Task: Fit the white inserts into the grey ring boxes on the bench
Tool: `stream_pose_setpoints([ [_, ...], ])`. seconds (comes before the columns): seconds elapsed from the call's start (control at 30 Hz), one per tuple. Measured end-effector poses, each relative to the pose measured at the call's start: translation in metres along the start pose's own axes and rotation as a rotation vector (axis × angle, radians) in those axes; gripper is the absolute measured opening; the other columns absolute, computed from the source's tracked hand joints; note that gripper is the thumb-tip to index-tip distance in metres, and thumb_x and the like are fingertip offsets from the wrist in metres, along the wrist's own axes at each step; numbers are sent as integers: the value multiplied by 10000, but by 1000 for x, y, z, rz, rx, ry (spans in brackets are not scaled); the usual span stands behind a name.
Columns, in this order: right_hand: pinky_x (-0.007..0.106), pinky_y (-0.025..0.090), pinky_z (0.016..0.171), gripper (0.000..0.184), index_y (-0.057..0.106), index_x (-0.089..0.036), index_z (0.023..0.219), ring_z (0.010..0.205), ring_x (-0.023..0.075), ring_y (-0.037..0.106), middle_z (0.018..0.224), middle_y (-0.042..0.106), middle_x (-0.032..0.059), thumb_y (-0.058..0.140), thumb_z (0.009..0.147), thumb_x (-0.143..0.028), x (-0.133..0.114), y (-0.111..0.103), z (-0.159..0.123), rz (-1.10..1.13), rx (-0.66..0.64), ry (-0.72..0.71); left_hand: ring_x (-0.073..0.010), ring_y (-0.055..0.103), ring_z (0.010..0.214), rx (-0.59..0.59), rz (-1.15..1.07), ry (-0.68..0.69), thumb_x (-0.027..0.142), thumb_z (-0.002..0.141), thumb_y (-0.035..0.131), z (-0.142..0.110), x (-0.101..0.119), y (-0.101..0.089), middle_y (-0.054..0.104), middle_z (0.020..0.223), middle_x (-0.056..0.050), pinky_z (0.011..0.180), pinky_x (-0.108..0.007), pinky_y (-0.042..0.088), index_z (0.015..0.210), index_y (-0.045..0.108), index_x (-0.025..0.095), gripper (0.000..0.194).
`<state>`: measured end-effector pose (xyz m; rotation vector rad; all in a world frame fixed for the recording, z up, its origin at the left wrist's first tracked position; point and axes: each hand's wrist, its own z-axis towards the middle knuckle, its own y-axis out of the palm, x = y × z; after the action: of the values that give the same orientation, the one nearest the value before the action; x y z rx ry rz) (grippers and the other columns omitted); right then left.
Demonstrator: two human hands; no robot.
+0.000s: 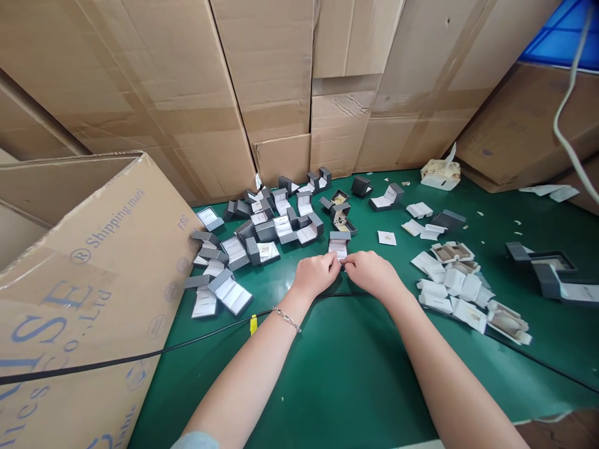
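Observation:
A small hinged grey jewellery box (339,238) with a white lining stands open at the middle of the green table. My left hand (317,274) is closed at its near left side, with a chain bracelet on the wrist. From the right, my right hand (372,272) is closed on the same box, its fingertips almost meeting those of the left. Both hands hide the box's lower front. Just behind it lies another open box with a yellowish and black inside (343,219).
Many open grey boxes (266,231) crowd the table to the left. White inserts (461,280) are heaped at right, near a tissue pack (440,173). A black cable (210,337) crosses in front. Large cartons (93,280) stand left and behind.

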<state>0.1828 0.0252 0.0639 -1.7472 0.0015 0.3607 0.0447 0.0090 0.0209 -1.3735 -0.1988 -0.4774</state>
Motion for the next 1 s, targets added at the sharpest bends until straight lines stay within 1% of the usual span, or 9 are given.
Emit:
stream_pose_setpoints([
  [0.17, 250, 383, 561, 373, 714, -286, 941, 802, 210, 608, 928, 696, 49, 386, 773, -230, 5, -3, 0, 97, -64, 25, -178, 604, 582, -78, 13, 32, 310, 864, 339, 1, 3, -6, 660, 624, -52, 489, -231, 328, 676, 649, 189, 383],
  [0.37, 235, 366, 561, 397, 709, -220, 933, 592, 146, 561, 671, 667, 31, 338, 793, -211, 2, -3, -7, 233, 474, -8, -168, 567, 550, -84, 16, 41, 298, 853, 336, 3, 4, -7, 634, 587, -52, 468, -241, 245, 615, 615, 178, 386],
  [0.43, 237, 343, 527, 364, 714, -214, 857, 552, 146, 538, 614, 639, 31, 359, 780, -208, 2, -2, -5, 194, 404, -2, -155, 542, 534, -62, -32, 34, 302, 851, 346, 2, 2, -5, 618, 571, -45, 470, -243, 229, 583, 587, 178, 380],
  [0.57, 243, 278, 471, 291, 673, -211, 661, 572, 162, 528, 656, 640, 55, 400, 761, -202, 4, 1, 1, 62, 72, 15, -109, 429, 468, 63, -217, -66, 311, 853, 359, 3, -5, -1, 504, 475, -5, 478, -246, 217, 498, 467, 176, 395],
  [0.7, 247, 264, 479, 286, 640, -213, 662, 580, 163, 516, 681, 633, 61, 382, 785, -207, 2, 3, 1, 25, 70, 16, -90, 350, 456, 164, -392, -127, 308, 848, 370, 6, -10, -2, 409, 458, 30, 500, -235, 243, 516, 423, 182, 359],
  [0.77, 249, 264, 481, 275, 615, -215, 653, 552, 155, 492, 637, 607, 46, 374, 783, -200, 0, 3, 0, 37, 143, 2, -90, 352, 467, 181, -443, -149, 309, 839, 380, 7, -11, -3, 396, 471, 37, 502, -231, 246, 542, 428, 186, 325],
  [0.87, 248, 326, 514, 226, 603, -216, 768, 548, 143, 484, 649, 594, 26, 378, 777, -198, 1, 4, 0, 198, 377, 1, -92, 351, 474, 147, -465, -170, 324, 837, 376, 9, -12, -3, 376, 467, 37, 497, -231, 237, 521, 395, 184, 345],
  [0.93, 261, 391, 566, 252, 581, -201, 952, 571, 136, 495, 813, 625, 47, 409, 770, -222, 3, 6, 3, 337, 539, -6, -95, 356, 474, 67, -434, -142, 325, 829, 378, 9, -12, -3, 386, 464, 33, 490, -234, 226, 506, 381, 182, 353],
  [1.0, 281, 437, 609, 420, 487, -190, 1177, 591, 125, 506, 1090, 587, 95, 446, 764, -255, 6, 12, 8, 443, 591, -51, -102, 376, 476, -32, -365, -81, 312, 807, 398, 9, -11, -3, 427, 476, 24, 482, -238, 210, 512, 402, 184, 322],
])
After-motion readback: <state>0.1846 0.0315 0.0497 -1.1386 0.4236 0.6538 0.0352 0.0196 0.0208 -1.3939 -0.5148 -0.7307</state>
